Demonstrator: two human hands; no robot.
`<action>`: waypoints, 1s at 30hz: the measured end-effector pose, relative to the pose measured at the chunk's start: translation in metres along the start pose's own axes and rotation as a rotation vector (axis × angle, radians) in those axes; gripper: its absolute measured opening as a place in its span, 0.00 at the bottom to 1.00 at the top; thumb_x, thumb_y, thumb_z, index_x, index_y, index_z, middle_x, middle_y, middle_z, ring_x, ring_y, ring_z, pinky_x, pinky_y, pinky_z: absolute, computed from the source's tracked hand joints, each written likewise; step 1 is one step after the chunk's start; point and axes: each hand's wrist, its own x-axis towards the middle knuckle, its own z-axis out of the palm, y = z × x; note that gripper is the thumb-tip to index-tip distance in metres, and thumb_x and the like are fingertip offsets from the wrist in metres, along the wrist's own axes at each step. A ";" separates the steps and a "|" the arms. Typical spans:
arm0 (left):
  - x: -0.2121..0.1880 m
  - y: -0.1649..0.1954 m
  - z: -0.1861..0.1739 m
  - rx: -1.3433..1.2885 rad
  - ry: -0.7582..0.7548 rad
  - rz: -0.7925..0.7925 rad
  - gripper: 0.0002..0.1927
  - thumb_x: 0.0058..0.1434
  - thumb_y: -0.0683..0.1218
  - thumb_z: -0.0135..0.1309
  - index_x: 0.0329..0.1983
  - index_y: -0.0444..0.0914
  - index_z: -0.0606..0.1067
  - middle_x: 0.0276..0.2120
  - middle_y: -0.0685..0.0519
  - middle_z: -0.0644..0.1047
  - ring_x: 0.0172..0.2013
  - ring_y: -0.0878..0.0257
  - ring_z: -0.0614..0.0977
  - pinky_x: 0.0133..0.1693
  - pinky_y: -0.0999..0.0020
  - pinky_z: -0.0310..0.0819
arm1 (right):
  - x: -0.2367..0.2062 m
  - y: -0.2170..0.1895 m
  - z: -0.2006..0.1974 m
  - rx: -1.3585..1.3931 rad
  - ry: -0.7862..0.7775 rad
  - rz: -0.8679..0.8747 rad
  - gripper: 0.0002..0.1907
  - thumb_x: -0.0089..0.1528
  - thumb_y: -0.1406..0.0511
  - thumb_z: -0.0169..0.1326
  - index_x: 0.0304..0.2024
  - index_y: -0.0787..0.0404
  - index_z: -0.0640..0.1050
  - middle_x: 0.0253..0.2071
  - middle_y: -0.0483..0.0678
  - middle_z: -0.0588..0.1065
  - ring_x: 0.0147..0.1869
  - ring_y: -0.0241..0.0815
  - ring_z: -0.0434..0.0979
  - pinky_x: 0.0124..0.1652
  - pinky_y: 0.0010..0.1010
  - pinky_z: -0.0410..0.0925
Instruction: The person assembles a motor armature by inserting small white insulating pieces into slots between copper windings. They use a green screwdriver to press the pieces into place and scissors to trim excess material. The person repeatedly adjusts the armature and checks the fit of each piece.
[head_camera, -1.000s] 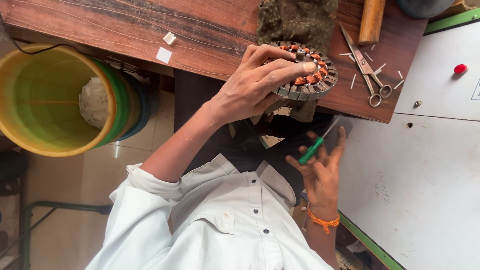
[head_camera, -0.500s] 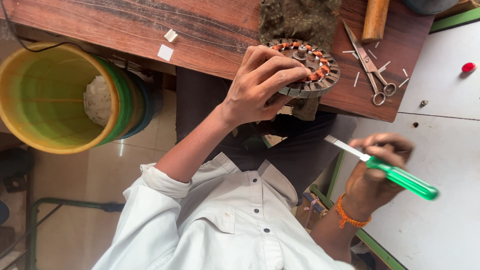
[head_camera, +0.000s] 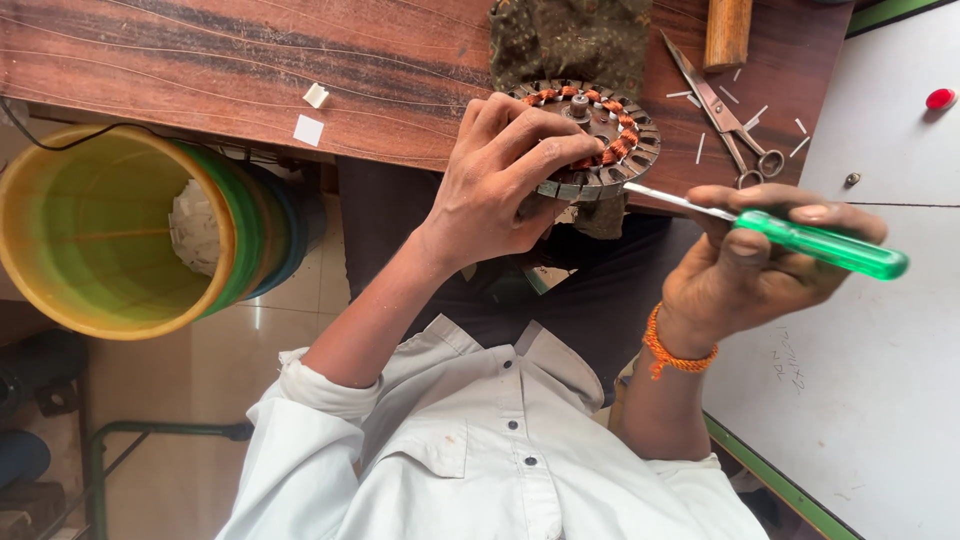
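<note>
My left hand (head_camera: 500, 180) grips a round motor stator (head_camera: 612, 118) with copper windings, holding it at the front edge of the wooden table (head_camera: 200, 60). My right hand (head_camera: 750, 270), with an orange thread band at the wrist, is closed around a green-handled screwdriver (head_camera: 830, 245). The screwdriver's metal shaft points left, and its tip reaches the stator's lower right rim just beside my left fingers.
Scissors (head_camera: 725, 110) and short white slips lie right of the stator. A dark cloth (head_camera: 570, 40) and a wooden handle (head_camera: 727, 30) sit behind it. Two white paper pieces (head_camera: 309, 130) lie further left. A yellow bucket (head_camera: 60, 270) stands below left, a white panel (head_camera: 880, 380) right.
My right hand rose from my lap with the screwdriver, turned it level, and brought its tip to the stator's rim. My left hand kept its hold on the stator.
</note>
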 end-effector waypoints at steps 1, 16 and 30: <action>0.002 0.002 -0.001 0.006 0.000 -0.003 0.32 0.54 0.43 0.71 0.62 0.49 0.74 0.54 0.60 0.75 0.54 0.57 0.72 0.58 0.58 0.66 | -0.002 0.001 0.002 -0.008 0.002 0.001 0.24 0.63 0.63 0.67 0.51 0.61 0.65 0.41 0.54 0.78 0.42 0.43 0.86 0.41 0.37 0.82; 0.008 0.006 0.001 0.058 -0.025 -0.036 0.36 0.53 0.43 0.71 0.64 0.53 0.73 0.50 0.62 0.74 0.52 0.58 0.72 0.55 0.60 0.66 | -0.013 0.014 0.013 -0.228 -0.063 -0.040 0.24 0.66 0.62 0.68 0.48 0.63 0.65 0.43 0.54 0.74 0.43 0.43 0.84 0.45 0.44 0.81; 0.008 0.006 -0.003 0.075 -0.068 -0.044 0.37 0.51 0.39 0.69 0.63 0.58 0.75 0.52 0.66 0.76 0.53 0.60 0.72 0.58 0.60 0.66 | -0.013 -0.012 0.016 -0.354 -0.105 0.159 0.24 0.72 0.55 0.63 0.54 0.69 0.70 0.43 0.60 0.79 0.49 0.48 0.86 0.50 0.38 0.82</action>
